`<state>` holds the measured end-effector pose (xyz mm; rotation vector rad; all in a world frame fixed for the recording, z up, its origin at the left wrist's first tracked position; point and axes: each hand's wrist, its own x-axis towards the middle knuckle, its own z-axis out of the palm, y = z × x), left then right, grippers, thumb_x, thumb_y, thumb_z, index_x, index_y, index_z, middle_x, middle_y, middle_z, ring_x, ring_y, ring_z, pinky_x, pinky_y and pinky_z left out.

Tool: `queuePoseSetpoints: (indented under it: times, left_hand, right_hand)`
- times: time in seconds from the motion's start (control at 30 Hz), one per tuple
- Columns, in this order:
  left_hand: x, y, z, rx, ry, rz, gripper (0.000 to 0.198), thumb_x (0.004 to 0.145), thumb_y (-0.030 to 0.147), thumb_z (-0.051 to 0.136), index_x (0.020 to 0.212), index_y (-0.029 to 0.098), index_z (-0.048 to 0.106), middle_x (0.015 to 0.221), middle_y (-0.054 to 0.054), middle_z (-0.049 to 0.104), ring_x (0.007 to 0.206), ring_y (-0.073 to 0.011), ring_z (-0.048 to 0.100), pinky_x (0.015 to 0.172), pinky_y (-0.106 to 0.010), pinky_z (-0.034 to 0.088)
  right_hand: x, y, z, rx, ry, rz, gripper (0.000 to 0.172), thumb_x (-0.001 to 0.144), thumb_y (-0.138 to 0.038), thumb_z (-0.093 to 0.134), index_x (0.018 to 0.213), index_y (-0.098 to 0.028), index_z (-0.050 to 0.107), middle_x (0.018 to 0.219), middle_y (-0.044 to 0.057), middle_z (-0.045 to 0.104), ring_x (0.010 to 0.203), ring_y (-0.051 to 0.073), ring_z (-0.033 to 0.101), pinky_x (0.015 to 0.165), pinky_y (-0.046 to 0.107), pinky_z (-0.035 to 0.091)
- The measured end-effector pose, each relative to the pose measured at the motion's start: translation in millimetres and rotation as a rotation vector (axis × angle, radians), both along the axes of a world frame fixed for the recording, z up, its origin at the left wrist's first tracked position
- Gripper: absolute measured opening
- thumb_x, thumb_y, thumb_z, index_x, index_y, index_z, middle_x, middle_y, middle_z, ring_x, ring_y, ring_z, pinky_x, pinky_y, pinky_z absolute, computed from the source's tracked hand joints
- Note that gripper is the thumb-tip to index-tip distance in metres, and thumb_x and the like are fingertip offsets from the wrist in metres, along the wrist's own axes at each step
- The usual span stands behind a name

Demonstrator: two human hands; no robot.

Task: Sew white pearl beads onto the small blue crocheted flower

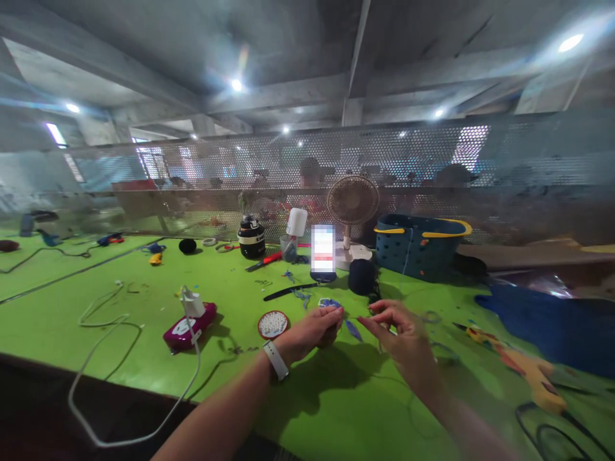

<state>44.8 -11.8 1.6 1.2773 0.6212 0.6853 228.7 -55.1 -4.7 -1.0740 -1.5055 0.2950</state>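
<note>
My left hand point(317, 328), with a white watch on the wrist, is pinched shut on a small blue beaded piece point(329, 303) just above the green table point(336, 397). My right hand point(401, 330) is close to its right, fingers curled in a pinch on a thin thread or needle that I cannot make out clearly. A second small blue piece point(354, 330) lies on the table between the hands. A round dish of white beads point(273, 324) sits left of my left hand.
A phone point(323, 252) stands upright behind the hands, beside a dark yarn ball point(362, 276), a small fan point(352, 203) and a blue basket point(420, 244). A magenta device point(189, 325) with a white charger and cable lies at left. Blue cloth point(552, 323) covers the right side.
</note>
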Motion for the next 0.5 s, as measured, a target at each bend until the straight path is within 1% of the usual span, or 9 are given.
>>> queuePoseSetpoints:
  times: [0.07, 0.13, 0.27, 0.33, 0.4, 0.5]
  left_hand:
    - [0.8, -1.5, -0.7, -0.008, 0.007, -0.002, 0.047, 0.077, 0.059, 0.061, 0.063, 0.019, 0.040, 0.044, 0.012, 0.026, 0.038, -0.0045, 0.014, 0.041, -0.025, 0.007]
    - [1.2, -1.9, -2.1, -0.018, 0.008, -0.004, 0.046, 0.078, 0.058, 0.061, 0.063, 0.019, 0.041, 0.044, 0.012, 0.026, 0.038, -0.0046, 0.015, 0.041, -0.025, 0.008]
    - [0.9, -0.5, -4.4, -0.039, 0.002, -0.018, 0.046, 0.078, 0.057, 0.060, 0.064, 0.019, 0.041, 0.045, 0.012, 0.024, 0.039, -0.0047, 0.014, 0.041, -0.025, 0.007]
    - [0.7, 0.1, -4.6, -0.044, -0.004, -0.019, 0.045, 0.079, 0.057, 0.060, 0.064, 0.019, 0.040, 0.045, 0.012, 0.024, 0.039, -0.0047, 0.014, 0.041, -0.025, 0.007]
    - [0.5, 0.4, -4.3, -0.045, -0.012, -0.015, 0.045, 0.079, 0.057, 0.060, 0.064, 0.019, 0.040, 0.045, 0.012, 0.024, 0.039, -0.0048, 0.014, 0.041, -0.025, 0.006]
    - [0.5, 1.3, -4.2, -0.038, -0.025, -0.008, 0.044, 0.078, 0.057, 0.061, 0.065, 0.019, 0.041, 0.045, 0.012, 0.025, 0.038, -0.0045, 0.015, 0.041, -0.024, 0.006]
  right_hand:
    - [2.4, 1.8, -4.0, -0.020, 0.029, 0.029, 0.033, 0.075, -0.048, 0.072, 0.062, -0.020, 0.062, 0.088, 0.007, 0.065, 0.073, 0.019, 0.060, 0.063, 0.031, 0.048]
    - [4.1, 2.8, -8.2, -0.072, 0.039, 0.050, 0.030, 0.076, -0.046, 0.072, 0.065, -0.020, 0.063, 0.084, 0.006, 0.066, 0.074, 0.019, 0.060, 0.065, 0.031, 0.048]
    - [3.3, 2.1, -11.4, -0.243, 0.102, 0.091, 0.030, 0.074, -0.047, 0.073, 0.071, -0.020, 0.060, 0.075, 0.004, 0.065, 0.067, 0.017, 0.059, 0.062, 0.031, 0.048]
    - [1.2, 1.0, -9.8, -0.284, 0.175, 0.125, 0.033, 0.070, -0.046, 0.077, 0.073, -0.020, 0.057, 0.072, 0.002, 0.064, 0.066, 0.017, 0.059, 0.062, 0.031, 0.049]
    - [-0.6, 0.0, -6.9, -0.301, 0.242, 0.126, 0.038, 0.066, -0.046, 0.080, 0.076, -0.020, 0.054, 0.070, 0.002, 0.064, 0.066, 0.017, 0.060, 0.063, 0.031, 0.050]
    - [-1.0, -0.1, -2.6, -0.364, 0.277, 0.130, 0.047, 0.064, -0.046, 0.082, 0.089, -0.020, 0.052, 0.072, 0.002, 0.066, 0.066, 0.018, 0.062, 0.061, 0.031, 0.049]
